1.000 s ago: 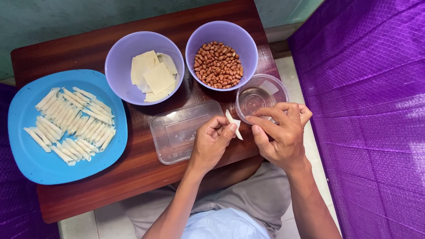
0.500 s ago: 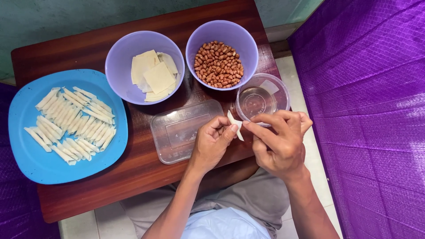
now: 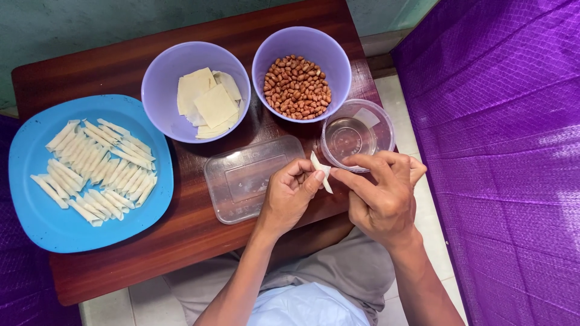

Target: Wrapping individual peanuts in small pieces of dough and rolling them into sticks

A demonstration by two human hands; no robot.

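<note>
My left hand [image 3: 289, 194] pinches a small white pastry wrapper [image 3: 320, 169], partly rolled, over the table's front edge. My right hand [image 3: 380, 196] reaches in from the right and its forefinger tip touches the wrapper's edge. Just behind the hands lies a clear rectangular plastic lid [image 3: 244, 178]. A round clear container of water [image 3: 356, 134] stands behind my right hand.
A purple bowl [image 3: 164, 90] holds square wrappers; another purple bowl [image 3: 301, 43] holds peanuts [image 3: 296, 87]. A blue plate [image 3: 42, 211] at the left carries several rolled pastry sticks [image 3: 96, 171]. All stand on a dark wooden table [image 3: 181, 241]. Purple cloth [image 3: 501, 151] lies at the right.
My right hand moved from the water container's rim over to the wrapper and now touches it with the forefinger. My left hand kept holding the wrapper in place.
</note>
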